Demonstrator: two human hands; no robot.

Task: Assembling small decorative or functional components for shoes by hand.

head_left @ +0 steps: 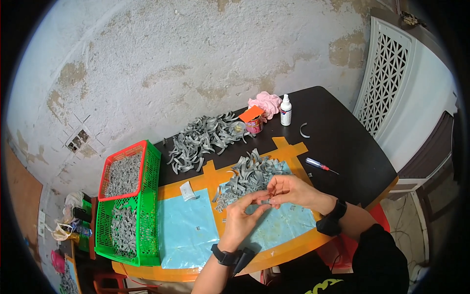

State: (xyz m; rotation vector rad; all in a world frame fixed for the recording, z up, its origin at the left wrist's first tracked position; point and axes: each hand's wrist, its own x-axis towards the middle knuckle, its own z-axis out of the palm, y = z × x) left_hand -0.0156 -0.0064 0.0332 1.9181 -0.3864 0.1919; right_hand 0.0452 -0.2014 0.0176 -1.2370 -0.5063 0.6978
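Observation:
My left hand (241, 214) and my right hand (293, 191) meet over the blue sheet (267, 235) on the table's near side. Fingers of both are closed in a pinch on a small grey piece (266, 201), mostly hidden by the fingertips. Just beyond them lies a pile of grey curved strips (252, 172), with smaller grey bits at its left edge. A few tiny grey pieces lie loose on the sheet near my hands.
A larger heap of grey strips (205, 139) lies at the back. Left stands a green basket (151, 215) with a red-rimmed basket (145, 166) on it, both holding grey pieces. A tin (254, 126), pink cloth (267, 104), white bottle (286, 111) and screwdriver (318, 164) lie beyond.

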